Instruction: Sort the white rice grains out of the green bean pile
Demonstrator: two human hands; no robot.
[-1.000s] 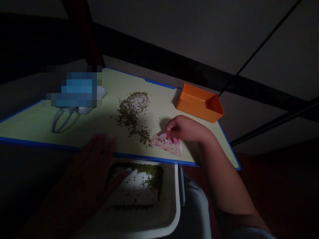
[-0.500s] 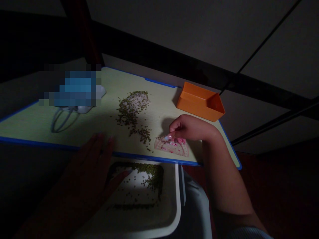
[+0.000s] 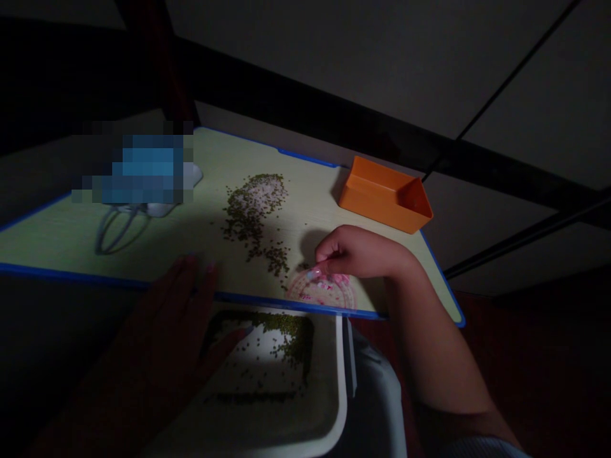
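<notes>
Fingertips (image 3: 316, 273) of the right hand (image 3: 357, 252) pinch a clear, pink-marked, semicircular plastic protractor (image 3: 329, 295) at the near edge of the pale, blue-rimmed surface (image 3: 308, 194). Beyond the protractor spreads, leftward, a heap of small green beans and white grains (image 3: 249, 213); rightward stands an orange rectangular box (image 3: 375, 207). Left of the protractor, the left hand (image 3: 174, 321) lies spread wide, thumb over a white rectangular tub (image 3: 340, 388) of beans.

Protractor (image 3: 327, 295) partly hidden by right hand (image 3: 353, 253).
</notes>
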